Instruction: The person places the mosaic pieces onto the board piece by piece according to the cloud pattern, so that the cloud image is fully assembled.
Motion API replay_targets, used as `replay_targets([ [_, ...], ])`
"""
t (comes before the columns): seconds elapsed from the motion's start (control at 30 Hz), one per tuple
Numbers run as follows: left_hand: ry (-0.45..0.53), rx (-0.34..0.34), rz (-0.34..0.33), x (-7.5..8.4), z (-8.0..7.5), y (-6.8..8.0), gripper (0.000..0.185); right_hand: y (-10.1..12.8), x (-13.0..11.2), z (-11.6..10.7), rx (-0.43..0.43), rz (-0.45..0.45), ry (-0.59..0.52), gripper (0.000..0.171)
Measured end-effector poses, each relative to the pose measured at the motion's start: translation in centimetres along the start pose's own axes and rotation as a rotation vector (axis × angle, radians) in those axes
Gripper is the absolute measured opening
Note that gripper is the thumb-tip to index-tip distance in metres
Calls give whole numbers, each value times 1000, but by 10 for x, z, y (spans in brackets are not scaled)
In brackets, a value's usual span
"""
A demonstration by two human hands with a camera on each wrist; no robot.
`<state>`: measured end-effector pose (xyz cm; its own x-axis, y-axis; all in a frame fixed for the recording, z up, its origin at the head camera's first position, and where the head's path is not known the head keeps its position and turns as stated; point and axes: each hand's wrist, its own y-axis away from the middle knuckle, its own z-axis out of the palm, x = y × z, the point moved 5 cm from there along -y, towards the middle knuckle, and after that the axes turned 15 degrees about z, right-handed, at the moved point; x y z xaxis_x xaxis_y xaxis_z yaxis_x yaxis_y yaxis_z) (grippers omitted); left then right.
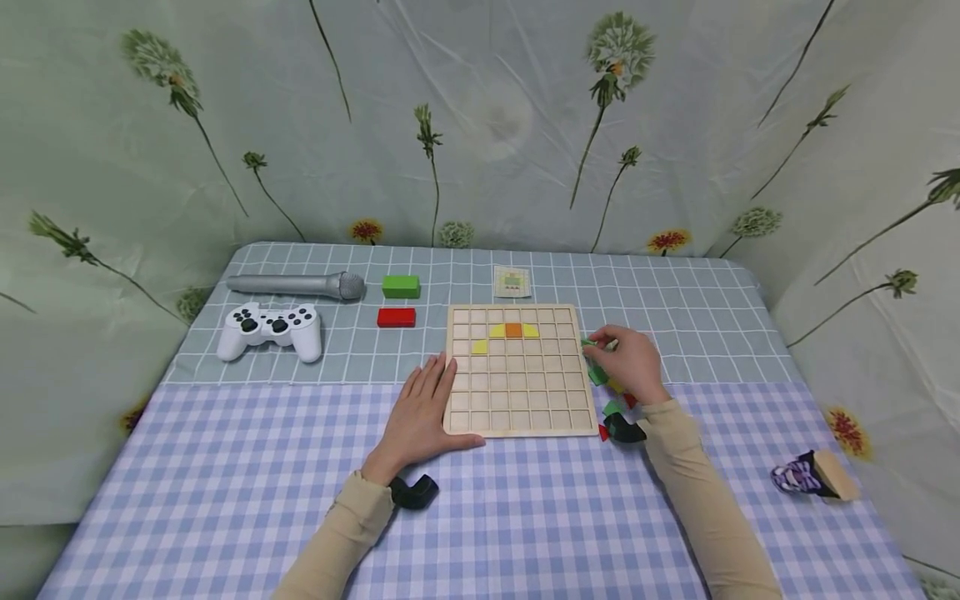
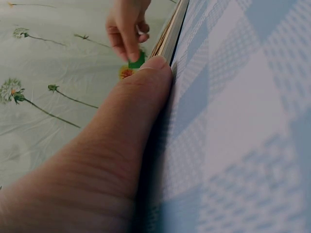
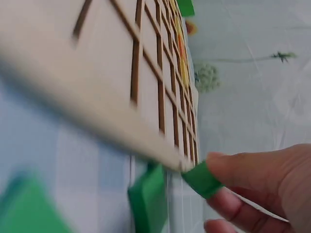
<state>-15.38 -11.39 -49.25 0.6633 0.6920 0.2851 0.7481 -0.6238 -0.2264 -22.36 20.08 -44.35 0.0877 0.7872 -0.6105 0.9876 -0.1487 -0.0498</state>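
The left hand point(image 1: 422, 412) lies flat on the checked tablecloth point(image 1: 225, 467), fingers straight, touching the left edge of the wooden grid board point(image 1: 517, 392). Just right of the board, the right hand point(image 1: 628, 360) pinches a green puzzle piece point(image 3: 201, 179) between its fingertips, above loose pieces point(image 1: 613, 408).

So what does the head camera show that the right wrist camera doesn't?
Only the head view shows the left hand resting flat at the wooden grid board's left edge, plus the white game controller, silver microphone and the red block. Only the right wrist view shows, close up, the fingertips pinching a small green piece. Both show the board, the right hand and loose green pieces beside it.
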Motion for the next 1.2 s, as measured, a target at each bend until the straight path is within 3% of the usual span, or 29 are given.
replay_targets([
  [0.2, 1, -9, -3, 0, 0, 0, 121, -1, -27, 7, 65, -88, -25, 17],
  [0.47, 4, -24, -16, 1, -1, -1, 121, -2, -61, 32, -109, -63, -124, 16],
  [0.77, 2, -43, -25, 2, -1, -1, 120, -4, -80, 70, -232, -55, -55, 15],
  [1.0, -4, -35, -25, 2, 0, -1, 120, -4, -92, 81, -232, -75, -31, 13],
  [1.2, -12, -11, -8, 2, 0, -1, 120, -3, -100, 81, -174, -143, 46, 13],
])
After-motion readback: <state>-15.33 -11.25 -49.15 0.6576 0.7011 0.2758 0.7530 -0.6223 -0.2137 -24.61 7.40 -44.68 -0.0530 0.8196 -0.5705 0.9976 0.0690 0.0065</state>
